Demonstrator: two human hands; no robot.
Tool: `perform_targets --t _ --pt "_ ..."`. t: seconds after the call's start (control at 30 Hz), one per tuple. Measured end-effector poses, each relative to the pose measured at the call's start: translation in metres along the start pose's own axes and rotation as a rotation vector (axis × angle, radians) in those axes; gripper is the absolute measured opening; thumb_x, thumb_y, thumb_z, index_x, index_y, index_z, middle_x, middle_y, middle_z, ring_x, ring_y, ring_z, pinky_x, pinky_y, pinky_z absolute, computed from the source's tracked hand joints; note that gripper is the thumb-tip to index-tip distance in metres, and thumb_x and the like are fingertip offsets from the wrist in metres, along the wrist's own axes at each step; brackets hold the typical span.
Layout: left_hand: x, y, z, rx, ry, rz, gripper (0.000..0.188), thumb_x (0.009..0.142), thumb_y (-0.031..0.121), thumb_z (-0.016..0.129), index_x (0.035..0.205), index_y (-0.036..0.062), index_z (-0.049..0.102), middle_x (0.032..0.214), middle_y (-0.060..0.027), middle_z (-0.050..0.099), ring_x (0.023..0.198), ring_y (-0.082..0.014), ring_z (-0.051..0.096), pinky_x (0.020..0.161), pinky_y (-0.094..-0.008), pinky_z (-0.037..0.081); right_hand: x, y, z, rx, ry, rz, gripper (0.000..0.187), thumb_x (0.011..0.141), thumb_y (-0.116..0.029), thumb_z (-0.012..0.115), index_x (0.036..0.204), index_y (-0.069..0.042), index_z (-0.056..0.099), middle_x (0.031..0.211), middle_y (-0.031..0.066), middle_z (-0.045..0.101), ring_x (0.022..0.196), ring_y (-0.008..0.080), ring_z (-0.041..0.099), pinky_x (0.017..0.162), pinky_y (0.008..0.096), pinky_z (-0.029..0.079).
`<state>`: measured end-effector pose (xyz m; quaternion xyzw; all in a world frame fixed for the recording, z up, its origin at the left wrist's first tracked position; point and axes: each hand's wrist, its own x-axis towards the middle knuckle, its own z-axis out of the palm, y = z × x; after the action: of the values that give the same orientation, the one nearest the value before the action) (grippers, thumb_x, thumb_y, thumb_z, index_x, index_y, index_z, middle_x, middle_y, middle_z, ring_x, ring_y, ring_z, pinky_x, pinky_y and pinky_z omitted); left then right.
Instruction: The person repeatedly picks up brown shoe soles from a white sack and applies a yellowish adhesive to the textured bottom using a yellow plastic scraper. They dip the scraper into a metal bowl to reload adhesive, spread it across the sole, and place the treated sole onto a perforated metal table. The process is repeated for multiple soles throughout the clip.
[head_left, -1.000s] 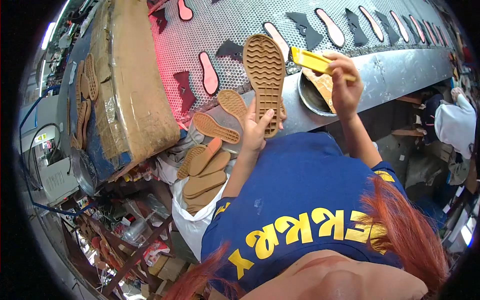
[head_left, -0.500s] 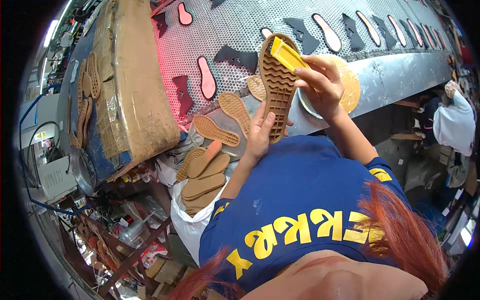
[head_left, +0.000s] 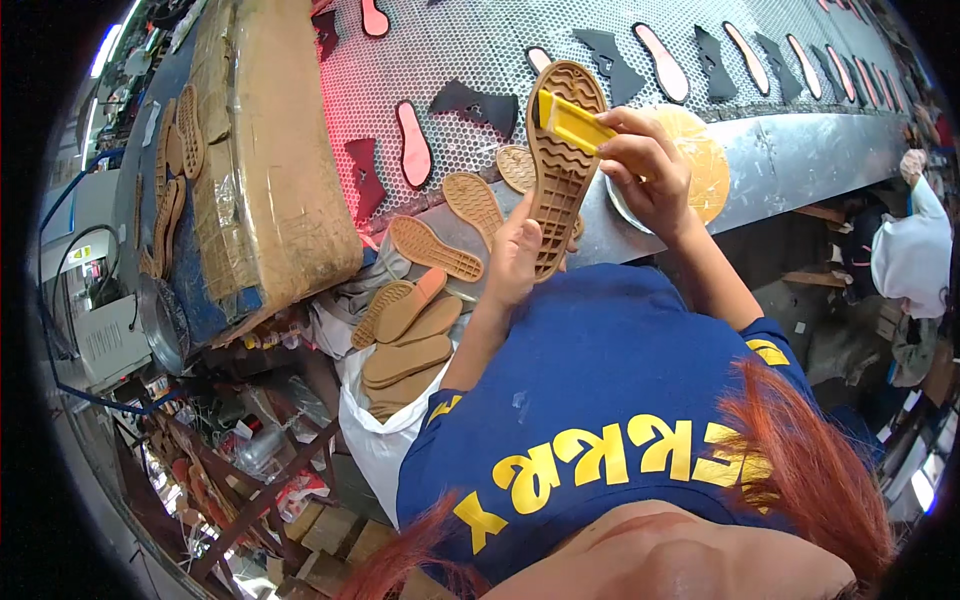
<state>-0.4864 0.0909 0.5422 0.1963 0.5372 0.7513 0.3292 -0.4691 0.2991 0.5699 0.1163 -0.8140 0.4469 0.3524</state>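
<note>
My left hand point(head_left: 516, 255) is closed round the lower part of a tan shoe sole point(head_left: 565, 170), which is held up with its wavy and gridded tread showing. Between the fingertips of my right hand point(head_left: 650, 165) is a flat yellow plastic tool point(head_left: 575, 124), with a dark strip at its far end. That end lies against the upper part of the tread. Beside my left hand, loose tan soles point(head_left: 437, 247) rest along the metal ledge. A round yellowish disc-like lid or tub point(head_left: 700, 165) sits behind my right hand.
On the perforated belt point(head_left: 560, 30) lie pink insoles point(head_left: 413, 145) and black cut pieces point(head_left: 474, 107). A white bag point(head_left: 385, 440) of soles stands at lower left, below a taped cardboard-covered housing point(head_left: 290, 150). At far right is another person in a light sleeve point(head_left: 912, 245).
The yellow tool has moved down and slightly left over the tread and turned flatter. My left hand keeps hold of the sole. Pieces on the belt sit slightly farther right in the picture.
</note>
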Motion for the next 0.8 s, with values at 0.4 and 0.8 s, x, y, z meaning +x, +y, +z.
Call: perform_targets --t 0.4,0.8 --pt "0.007 -0.001 -0.008 -0.417 0.188 -0.125 0.081 0.094 0.068 0.014 0.143 0.0046 0.03 0.106 -0.0139 0.061 0.076 -0.0188 0.066 0.055 -0.0296 0.057 -0.022 -0.016 0.009 0.095 -0.212 -0.032 0.024 0.081 -0.01 0.072 0.096 -0.001 0.057 0.11 0.0186 0.06 0.097 0.0329 0.063 0.081 0.0365 0.053" --pt "0.02 -0.001 -0.007 -0.545 0.344 -0.065 0.099 0.088 0.076 0.004 0.141 -0.0033 0.031 0.128 -0.0217 0.052 0.116 -0.0295 0.055 0.1 -0.0402 0.044 -0.024 -0.03 0.004 0.284 -0.358 0.082 0.025 0.08 -0.012 0.073 0.094 -0.001 0.056 0.108 0.0169 0.06 0.099 0.0326 0.062 0.082 0.0371 0.052"
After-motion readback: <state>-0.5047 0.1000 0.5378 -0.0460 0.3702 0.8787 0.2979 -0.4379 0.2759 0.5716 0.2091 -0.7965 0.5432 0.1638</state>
